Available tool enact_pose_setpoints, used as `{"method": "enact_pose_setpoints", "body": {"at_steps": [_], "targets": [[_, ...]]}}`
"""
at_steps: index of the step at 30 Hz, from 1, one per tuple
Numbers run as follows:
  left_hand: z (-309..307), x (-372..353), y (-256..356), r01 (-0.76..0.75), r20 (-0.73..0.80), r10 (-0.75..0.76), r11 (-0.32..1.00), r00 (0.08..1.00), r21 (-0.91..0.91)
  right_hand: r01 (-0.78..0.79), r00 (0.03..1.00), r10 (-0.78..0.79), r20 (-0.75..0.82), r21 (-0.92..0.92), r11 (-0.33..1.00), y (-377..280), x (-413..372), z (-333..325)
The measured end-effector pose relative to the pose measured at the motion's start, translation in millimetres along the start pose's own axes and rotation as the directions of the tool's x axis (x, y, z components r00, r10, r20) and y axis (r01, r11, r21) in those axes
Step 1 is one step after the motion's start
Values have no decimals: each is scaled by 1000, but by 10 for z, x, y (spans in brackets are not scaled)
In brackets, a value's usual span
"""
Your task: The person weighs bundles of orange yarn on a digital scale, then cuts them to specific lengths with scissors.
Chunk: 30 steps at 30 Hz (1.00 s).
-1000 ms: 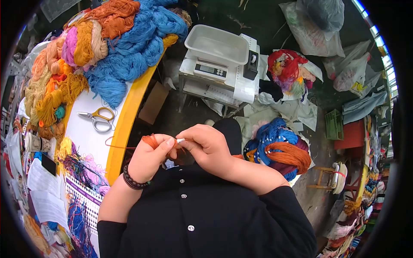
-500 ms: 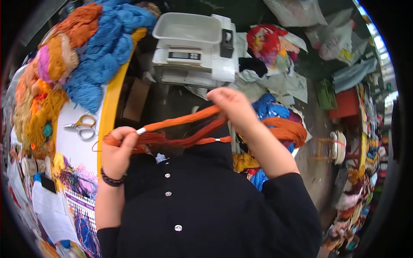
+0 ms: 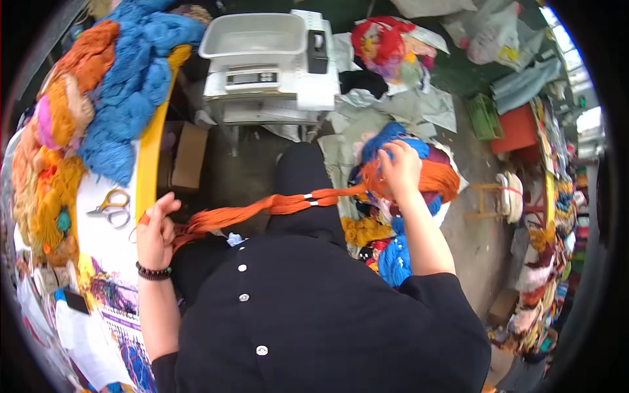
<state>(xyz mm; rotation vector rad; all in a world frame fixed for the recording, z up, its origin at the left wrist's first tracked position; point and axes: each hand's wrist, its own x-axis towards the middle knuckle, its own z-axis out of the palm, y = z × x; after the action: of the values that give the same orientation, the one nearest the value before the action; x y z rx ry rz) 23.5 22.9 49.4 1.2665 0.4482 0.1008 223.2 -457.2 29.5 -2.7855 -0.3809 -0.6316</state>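
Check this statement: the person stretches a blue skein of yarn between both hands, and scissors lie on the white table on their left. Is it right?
Not quite. The head view shows an orange skein, not a blue one. It is stretched between the left hand and the right hand, and scissors lie on the white table.

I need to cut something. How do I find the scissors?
Look at the white table with the yellow edge on the left. Between the yarn heap and the left hand lie the scissors, hard grey blades and yellow handles among soft wool.
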Motion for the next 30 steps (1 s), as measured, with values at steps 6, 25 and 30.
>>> {"method": "enact_pose_setpoints", "body": {"at_steps": [6, 25, 30], "targets": [[683, -54, 431, 25, 276, 221, 738, 935, -675, 232, 822, -564, 74, 862, 451, -2144, 293, -215], [-12, 389, -263, 228, 194, -136, 755, 972, -615, 239, 592, -782, -196, 969, -62, -3331, 1516, -1767], [-52, 545, -899, 378, 154, -367, 681, 917, -627, 11, 657, -737, -160, 979, -202, -3526, 2294, -2317]]}}
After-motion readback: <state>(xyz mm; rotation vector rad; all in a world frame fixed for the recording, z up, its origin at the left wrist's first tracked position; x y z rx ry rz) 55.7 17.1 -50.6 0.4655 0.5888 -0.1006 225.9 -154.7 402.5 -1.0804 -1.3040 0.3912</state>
